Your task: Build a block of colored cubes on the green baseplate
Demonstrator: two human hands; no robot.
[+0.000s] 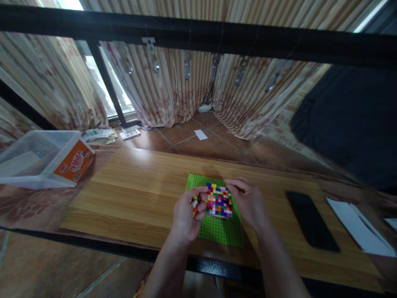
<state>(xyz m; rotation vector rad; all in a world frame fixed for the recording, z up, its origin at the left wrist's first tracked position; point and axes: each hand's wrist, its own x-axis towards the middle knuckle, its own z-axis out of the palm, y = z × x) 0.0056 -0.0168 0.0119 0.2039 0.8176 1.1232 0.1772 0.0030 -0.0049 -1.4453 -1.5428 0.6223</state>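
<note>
A green studded baseplate point(217, 234) lies on the wooden board, and a block of many-coloured toy bricks point(218, 201) sits on its upper middle. My left hand point(187, 213) is at the left side of that block, palm up, its fingers curled round several small loose bricks point(196, 203) in red, yellow, white and green. At the block's upper right corner is my right hand point(248, 198), thumb and forefinger pinched together. Whatever may be between those fingertips is too small to make out.
A black phone point(312, 221) lies to the right on the wooden board point(133, 186), with white paper point(359, 225) beyond it. At the left stands a clear plastic bin point(46, 157) with an orange label. A dark metal bar point(198, 35) with hanging hooks crosses above, before striped curtains point(161, 91).
</note>
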